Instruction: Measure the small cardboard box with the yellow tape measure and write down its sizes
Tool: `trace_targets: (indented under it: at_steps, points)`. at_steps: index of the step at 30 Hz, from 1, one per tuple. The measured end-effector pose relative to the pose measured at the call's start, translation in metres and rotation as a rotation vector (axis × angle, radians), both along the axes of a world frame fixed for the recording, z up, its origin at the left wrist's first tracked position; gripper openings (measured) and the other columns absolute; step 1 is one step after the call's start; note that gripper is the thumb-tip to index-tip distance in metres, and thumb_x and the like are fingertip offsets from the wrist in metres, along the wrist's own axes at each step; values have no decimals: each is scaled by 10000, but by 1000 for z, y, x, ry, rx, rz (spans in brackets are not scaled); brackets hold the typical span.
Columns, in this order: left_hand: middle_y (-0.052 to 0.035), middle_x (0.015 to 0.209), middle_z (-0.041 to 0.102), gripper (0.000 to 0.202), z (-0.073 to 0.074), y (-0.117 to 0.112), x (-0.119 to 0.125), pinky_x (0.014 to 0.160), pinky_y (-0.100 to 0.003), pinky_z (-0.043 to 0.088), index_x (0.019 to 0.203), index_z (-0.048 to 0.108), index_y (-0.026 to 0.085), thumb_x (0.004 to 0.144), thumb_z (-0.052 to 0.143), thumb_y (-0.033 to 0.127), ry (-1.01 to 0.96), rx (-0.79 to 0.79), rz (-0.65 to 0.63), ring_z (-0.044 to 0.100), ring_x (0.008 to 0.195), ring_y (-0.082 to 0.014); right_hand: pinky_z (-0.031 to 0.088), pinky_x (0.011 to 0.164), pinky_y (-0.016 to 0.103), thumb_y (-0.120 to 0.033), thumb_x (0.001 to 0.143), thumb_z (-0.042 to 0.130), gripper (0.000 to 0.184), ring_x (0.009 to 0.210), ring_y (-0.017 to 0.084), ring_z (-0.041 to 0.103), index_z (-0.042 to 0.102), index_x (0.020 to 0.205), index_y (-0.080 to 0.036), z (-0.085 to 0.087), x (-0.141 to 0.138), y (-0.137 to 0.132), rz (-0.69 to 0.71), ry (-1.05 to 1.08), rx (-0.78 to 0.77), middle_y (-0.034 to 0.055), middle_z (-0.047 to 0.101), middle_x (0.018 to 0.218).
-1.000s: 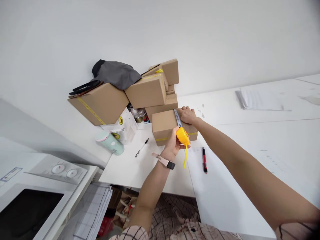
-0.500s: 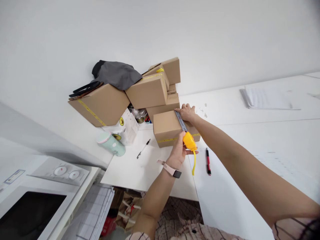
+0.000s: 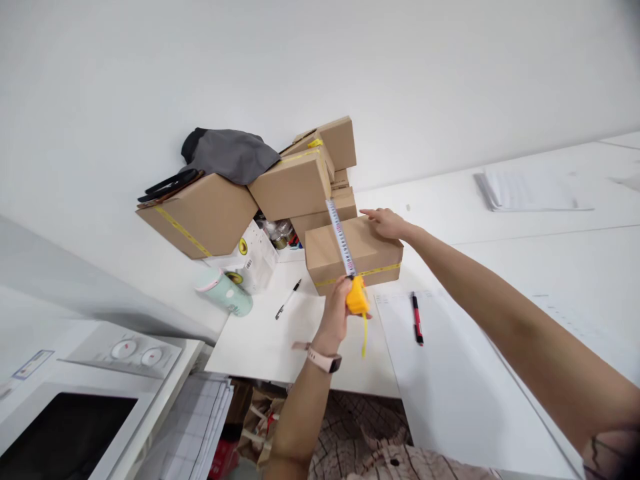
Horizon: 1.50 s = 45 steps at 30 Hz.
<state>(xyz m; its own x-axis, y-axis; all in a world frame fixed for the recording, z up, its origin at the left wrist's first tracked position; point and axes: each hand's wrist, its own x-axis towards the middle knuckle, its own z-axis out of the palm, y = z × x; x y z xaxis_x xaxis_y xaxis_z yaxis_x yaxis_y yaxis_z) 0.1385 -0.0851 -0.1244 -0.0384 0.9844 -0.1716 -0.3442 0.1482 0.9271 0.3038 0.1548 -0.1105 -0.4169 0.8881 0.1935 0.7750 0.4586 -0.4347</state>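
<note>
My left hand [image 3: 336,313] is closed round a yellow tape measure [image 3: 357,298] just in front of a small cardboard box [image 3: 370,250] with a yellow tape band. The tape blade [image 3: 339,235] sticks up and back over the box, its free end in the air. My right hand [image 3: 384,221] rests on the box's far top edge with the fingers stretched flat, apart from the blade. The box lies on a white table [image 3: 500,280].
Behind the box rises a stack of cardboard boxes [image 3: 295,180] with a grey cloth [image 3: 230,153] on top. A mint cup [image 3: 223,291], a pen [image 3: 287,298], a red-black marker [image 3: 417,319] and a sheaf of papers [image 3: 530,191] lie on the table. A white appliance [image 3: 75,393] stands at the left.
The tape's end has come away from under my right hand; the blade now points up and leftward. My left hand with the yellow case has moved left. My right hand stays on the box.
</note>
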Motion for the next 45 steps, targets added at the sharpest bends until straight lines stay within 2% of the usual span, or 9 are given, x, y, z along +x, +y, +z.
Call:
trace_targets:
  at_steps: [4,9,12,17,21,24,29,38,45]
  points:
    - [-27,927,647,447,-23,-21,-43,630,-280,576,1082,589,234,741,701,501,183,153,259,647,749,-168,465,967,398,-451,1016,317,532,1080,275,627,567,1412,-199,-23,58,-38,-158,321,-176,137,666,1245]
    - [-24,933,617,467,-38,-4,-75,587,-274,579,1051,560,202,752,663,546,230,131,275,633,749,-159,552,779,336,-667,951,368,753,881,216,682,258,1594,-291,-43,79,-85,-76,463,-399,99,677,1190]
    - [-27,904,618,483,-26,12,-87,548,-272,572,1029,557,181,756,645,569,190,160,181,635,705,-154,558,736,331,-683,881,512,809,843,210,662,306,1573,-317,-30,74,-96,-50,434,-293,73,675,1113]
    - [-28,841,629,443,17,27,-95,513,-264,551,1007,578,171,768,641,538,198,237,124,646,656,-161,524,673,355,-697,827,584,674,743,220,628,571,1344,-265,9,67,-94,-168,386,-128,49,658,847]
    - [-31,863,641,427,33,21,-72,512,-262,551,1016,577,176,749,667,497,183,284,135,650,671,-165,499,832,437,-636,859,559,515,992,302,614,679,1128,-214,18,55,-77,-296,282,129,135,657,1119]
    - [-44,934,653,477,21,4,-42,497,-271,557,1101,575,181,746,672,484,109,264,-22,654,686,-172,438,945,466,-452,922,495,379,1121,326,559,695,1090,-178,16,41,-60,-200,214,327,152,639,1235]
    - [-65,963,655,543,-21,-15,-6,465,-293,563,1148,581,170,731,682,502,26,120,-309,656,648,-176,365,977,465,-212,941,354,380,1046,293,578,668,1151,-175,18,22,-43,-93,159,381,119,698,1154]
    - [-69,957,653,529,-49,-7,7,440,-287,545,1088,564,168,717,680,526,5,55,-263,651,615,-172,267,926,457,-105,863,379,640,1016,306,512,474,1470,-284,21,17,-47,-138,-26,438,121,648,1139]
    - [-44,906,634,531,-64,-9,13,472,-304,560,1095,553,175,728,676,539,-17,66,-251,647,623,-173,218,901,465,-156,922,365,608,1029,309,445,501,1453,-419,18,17,-46,-77,-123,455,94,594,1268]
